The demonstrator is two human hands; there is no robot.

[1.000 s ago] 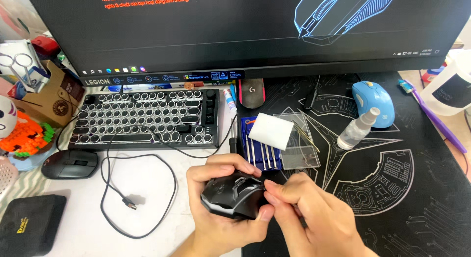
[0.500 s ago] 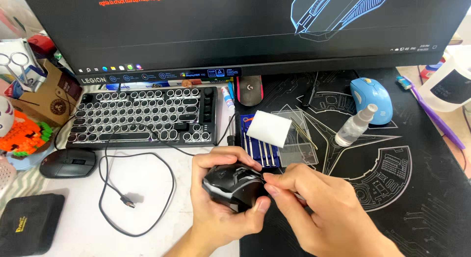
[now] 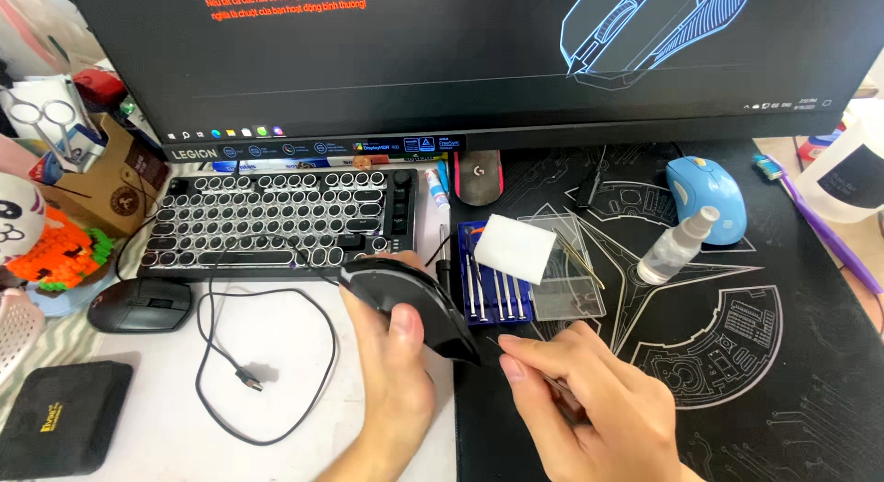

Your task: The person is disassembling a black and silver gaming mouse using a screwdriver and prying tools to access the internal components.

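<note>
The left hand [image 3: 391, 390] grips a black computer mouse [image 3: 410, 302], lifted off the counter [image 3: 166, 427] and tilted on its side, thumb pressed over its near edge. The right hand [image 3: 589, 408] is closed around a thin dark tool [image 3: 543, 381] whose tip points at the lower right end of the mouse, touching or nearly touching it.

Just beyond the mouse lies an open blue case of small screwdrivers [image 3: 493, 289] with a clear lid, and a white block [image 3: 514, 247] rests on it. To the far left sits a keyboard with round keys [image 3: 285, 215], its cable [image 3: 249, 371] looping over the white part of the counter. A second dark mouse [image 3: 138, 304] lies at the left, a blue mouse [image 3: 704, 197] and a small spray bottle [image 3: 677, 247] at the far right on the black mat [image 3: 755, 371]. A monitor [image 3: 460, 58] spans the far side.
</note>
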